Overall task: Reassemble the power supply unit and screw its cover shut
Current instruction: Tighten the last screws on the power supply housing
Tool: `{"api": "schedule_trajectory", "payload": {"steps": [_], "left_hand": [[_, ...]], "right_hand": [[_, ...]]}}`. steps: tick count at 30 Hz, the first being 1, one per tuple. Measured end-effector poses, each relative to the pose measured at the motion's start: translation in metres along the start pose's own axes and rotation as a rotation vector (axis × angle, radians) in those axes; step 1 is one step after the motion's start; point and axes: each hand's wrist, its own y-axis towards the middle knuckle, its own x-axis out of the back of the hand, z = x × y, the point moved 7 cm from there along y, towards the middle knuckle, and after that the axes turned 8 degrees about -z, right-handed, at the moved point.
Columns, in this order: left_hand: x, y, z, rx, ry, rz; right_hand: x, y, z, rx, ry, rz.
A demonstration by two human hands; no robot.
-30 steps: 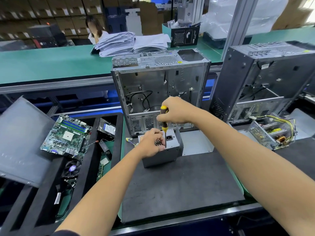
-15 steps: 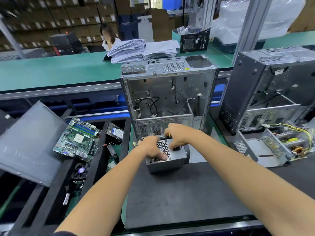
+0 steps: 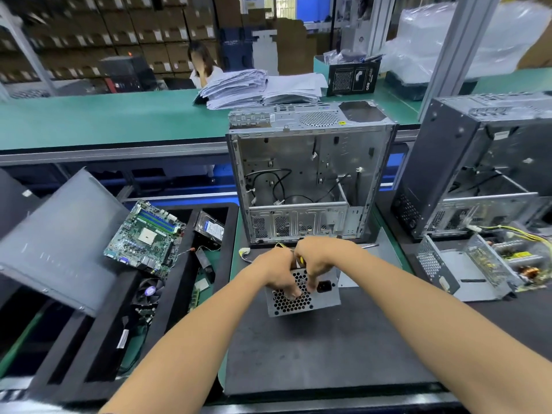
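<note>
Though partly hidden, both hands [image 3: 298,268] now lower, each grip seemingly clenched round the power supply unit [image 3: 307,297].

Grey metal power supply unit [image 3: 303,297] sits on the dark mat [image 3: 328,348], honeycomb vent face toward the camera.

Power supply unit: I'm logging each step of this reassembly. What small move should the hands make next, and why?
Probably set the screwdriver tip into a screw on the grille face. Both the left hand and right hand are on the power supply unit, which lies grille-up on the black mat; the screw itself can't be made out.
</note>
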Motion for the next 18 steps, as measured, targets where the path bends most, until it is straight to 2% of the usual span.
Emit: {"api": "schedule_trajectory", "payload": {"steps": [5,8,12,18], "left_hand": [[-0.006,-0.01,-0.001,-0.05,0.067,-0.155],[-0.025,-0.014,-0.001,-0.089,0.108,-0.175],[-0.052,-0.018,-0.001,-0.144,0.171,-0.131],[-0.072,-0.018,-0.001,-0.193,0.22,0.036]], "right_hand": [[-0.01,-0.005,0.004,-0.003,-0.004,-0.047],[-0.028,-0.006,0.006,-0.014,0.008,-0.019],[-0.057,-0.006,0.005,-0.033,0.042,0.038],[-0.081,-0.006,0.005,-0.025,0.121,0.12]]}}
